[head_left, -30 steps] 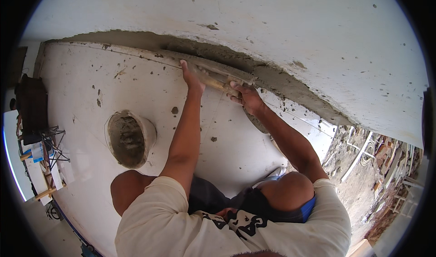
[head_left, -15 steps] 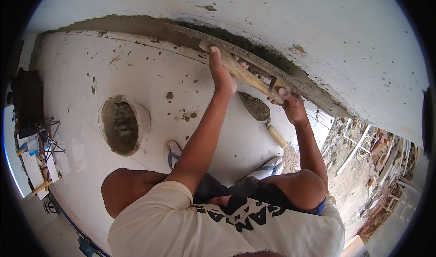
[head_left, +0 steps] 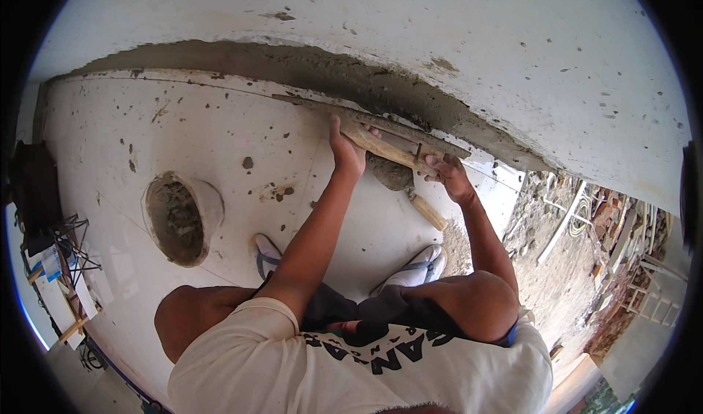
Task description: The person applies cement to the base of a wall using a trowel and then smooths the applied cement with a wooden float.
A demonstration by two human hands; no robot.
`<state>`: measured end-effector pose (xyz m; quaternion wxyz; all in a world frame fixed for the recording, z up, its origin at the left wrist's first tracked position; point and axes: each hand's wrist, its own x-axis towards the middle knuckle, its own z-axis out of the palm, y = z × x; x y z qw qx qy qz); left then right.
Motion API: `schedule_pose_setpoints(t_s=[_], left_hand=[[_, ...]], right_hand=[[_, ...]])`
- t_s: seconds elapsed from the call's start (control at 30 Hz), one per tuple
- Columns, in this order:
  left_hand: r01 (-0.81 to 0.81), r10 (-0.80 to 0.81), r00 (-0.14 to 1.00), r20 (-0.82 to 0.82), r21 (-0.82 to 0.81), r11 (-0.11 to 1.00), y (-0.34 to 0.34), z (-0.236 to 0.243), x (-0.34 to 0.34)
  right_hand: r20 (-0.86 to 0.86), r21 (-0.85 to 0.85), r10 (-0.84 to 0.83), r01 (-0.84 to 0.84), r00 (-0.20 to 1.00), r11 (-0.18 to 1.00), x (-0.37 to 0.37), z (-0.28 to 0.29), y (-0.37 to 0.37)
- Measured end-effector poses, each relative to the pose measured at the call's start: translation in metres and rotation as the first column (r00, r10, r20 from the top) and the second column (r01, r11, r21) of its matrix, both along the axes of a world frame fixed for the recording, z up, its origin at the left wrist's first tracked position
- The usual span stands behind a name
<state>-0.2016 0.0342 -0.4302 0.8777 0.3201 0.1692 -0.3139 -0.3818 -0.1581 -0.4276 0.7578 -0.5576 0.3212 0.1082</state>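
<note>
A long plastering float (head_left: 381, 147) with a thick wooden handle slants along the foot of the wall, its narrow blade on the far side. My left hand (head_left: 347, 150) is closed round the handle's left end. At its right end, by the bracket, my right hand (head_left: 452, 177) grips the same float. Behind the blade runs a band of grey mortar (head_left: 293, 64), smooth in places and rough at its upper edge. A pointed trowel (head_left: 391, 173) carrying mortar lies on the floor just below the float, partly covered by it, its wooden handle toward my feet.
A bucket (head_left: 214, 209) of mortar stands on the spattered light floor (head_left: 242, 128) at left. My slippered feet are below the trowel. Rubble and pale strips (head_left: 586, 227) lie at right. A folding stand (head_left: 73, 242) and dark furniture (head_left: 35, 187) are far left.
The float, in both hands, has come down from the mortar band toward me, uncovering more of the band. It now overlaps the trowel. The whole view has shifted slightly.
</note>
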Motion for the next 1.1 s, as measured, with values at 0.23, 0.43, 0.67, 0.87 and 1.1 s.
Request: schedule_pose_setpoints(t_s=[0.23, 0.43, 0.67, 0.87, 1.1], left_hand=[[-0.104, 0.124, 0.987, -0.102, 0.182, 0.978, -0.022, -0.007, 0.022], [-0.157, 0.197, 0.973, -0.123, 0.275, 0.948, -0.023, -0.016, 0.036], [-0.224, 0.228, 0.973, 0.026, 0.320, 0.920, 0.005, -0.014, 0.073], [-0.209, 0.217, 0.976, 0.002, 0.279, 0.937, -0.005, -0.008, 0.082], [-0.200, 0.211, 0.977, -0.021, 0.240, 0.950, -0.051, 0.058, 0.044]], right_hand=[[-0.016, -0.087, -0.026, 0.024, 1.000, 0.996, 0.023, 0.015, 0.012], [0.065, -0.084, -0.041, 0.047, 0.997, 0.995, 0.031, -0.002, 0.013], [0.078, -0.100, 0.069, -0.061, 0.995, 0.993, 0.073, -0.013, 0.044], [0.183, 0.035, -0.071, 0.066, 0.980, 0.997, 0.077, -0.006, 0.041], [0.224, -0.037, -0.170, 0.183, 0.960, 0.982, 0.042, 0.050, -0.001]])
